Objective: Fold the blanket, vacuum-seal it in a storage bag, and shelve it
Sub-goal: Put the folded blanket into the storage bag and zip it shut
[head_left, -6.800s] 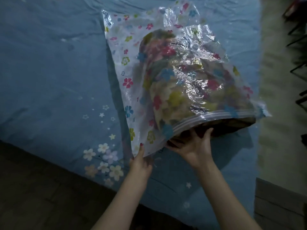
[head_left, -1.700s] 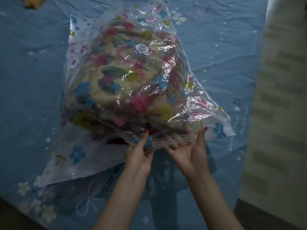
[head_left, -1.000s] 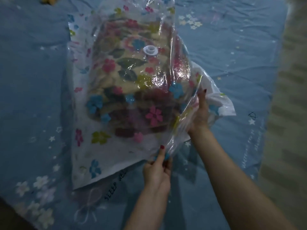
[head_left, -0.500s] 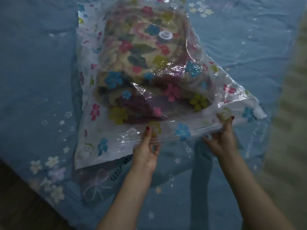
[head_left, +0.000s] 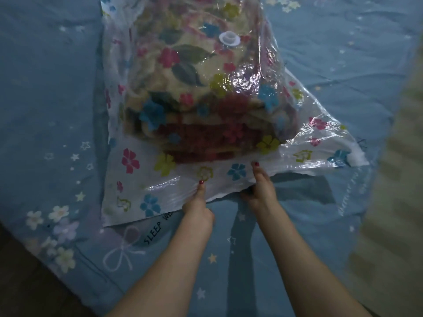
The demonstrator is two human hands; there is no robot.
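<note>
A: Any writing?
B: "SLEEP WE…" on the blue sheet (head_left: 320, 65), partly under the bag (head_left: 160, 186).
A: Where's the blanket (head_left: 194, 88)?
B: Inside the bag, on the bed.
A: Hands?
B: Left hand (head_left: 198, 210) and right hand (head_left: 261, 191) both pinch the bag's near edge.

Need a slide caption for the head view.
Both hands, left hand and right hand, pinch clear flower-printed storage bag holding folded floral blanket.
</note>
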